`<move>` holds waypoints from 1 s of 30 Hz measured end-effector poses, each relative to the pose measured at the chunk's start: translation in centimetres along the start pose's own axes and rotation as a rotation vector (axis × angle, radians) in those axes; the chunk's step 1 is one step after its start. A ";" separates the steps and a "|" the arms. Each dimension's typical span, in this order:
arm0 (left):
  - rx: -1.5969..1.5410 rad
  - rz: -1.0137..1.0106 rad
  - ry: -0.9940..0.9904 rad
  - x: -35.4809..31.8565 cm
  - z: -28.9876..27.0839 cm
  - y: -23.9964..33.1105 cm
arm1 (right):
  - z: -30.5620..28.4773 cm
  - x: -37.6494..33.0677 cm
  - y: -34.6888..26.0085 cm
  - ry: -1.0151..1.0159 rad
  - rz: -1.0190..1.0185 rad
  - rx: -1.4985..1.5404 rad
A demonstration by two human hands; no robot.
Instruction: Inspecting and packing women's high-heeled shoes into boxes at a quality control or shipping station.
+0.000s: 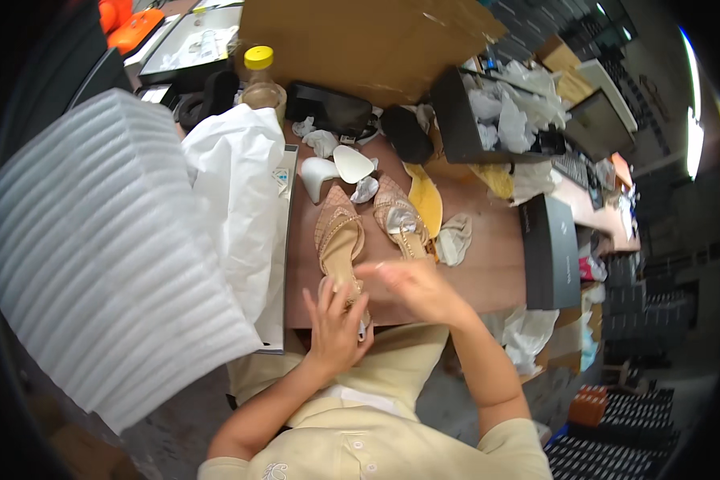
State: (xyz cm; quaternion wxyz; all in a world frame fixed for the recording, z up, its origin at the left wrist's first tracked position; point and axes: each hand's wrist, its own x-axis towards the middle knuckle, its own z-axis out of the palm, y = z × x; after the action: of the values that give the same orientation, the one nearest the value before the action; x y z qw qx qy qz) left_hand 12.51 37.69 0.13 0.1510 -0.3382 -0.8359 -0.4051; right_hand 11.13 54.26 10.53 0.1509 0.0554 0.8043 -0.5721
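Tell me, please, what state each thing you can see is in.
Left shoe: upright, no stuffing visible
Right shoe: upright, silver stuffing inside
Bottle: upright, yellow cap on
Black box: open, full of crumpled plastic
Screen: dark
White sheet: creased
Left hand: fingers spread at left shoe's heel, grip unclear
Right hand: blurred, grip unclear

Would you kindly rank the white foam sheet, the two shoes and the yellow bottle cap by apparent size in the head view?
1. White foam sheet
2. Left shoe and right shoe: similar, partly hidden, so unranked
3. Yellow bottle cap
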 end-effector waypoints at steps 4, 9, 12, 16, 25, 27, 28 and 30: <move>-0.328 0.381 0.030 -0.1 0.7 6.7 | -6.0 1.9 5.7 0.520 -0.403 -0.737; -0.448 -0.367 -0.093 3.6 9.3 6.8 | -7.1 4.5 7.1 0.275 -0.102 -1.015; -0.382 -0.377 -0.053 4.2 9.9 5.8 | -7.8 4.6 5.4 0.239 -0.031 -1.130; -0.304 -0.117 -0.084 3.8 8.9 4.8 | -9.0 4.2 4.6 0.135 -0.208 -1.106; -0.244 0.010 -0.093 4.2 9.4 5.3 | -9.0 3.3 5.1 0.116 -0.570 -1.541; -0.215 0.026 -0.126 4.3 9.3 5.2 | -8.6 4.0 5.2 0.135 -0.550 -1.603; -0.216 0.026 -0.144 4.5 9.0 5.1 | -8.3 4.2 5.2 0.147 -0.535 -1.633; -0.165 0.020 -0.193 4.2 9.0 5.0 | -6.6 4.6 4.5 0.153 -0.457 -1.760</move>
State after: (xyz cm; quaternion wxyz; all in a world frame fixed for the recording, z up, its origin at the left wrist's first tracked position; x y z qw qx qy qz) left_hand 13.09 48.85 -0.39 0.0454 -0.3952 -0.8070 -0.4364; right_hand 6.80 61.54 7.05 -0.0320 -0.2024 0.9496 0.2372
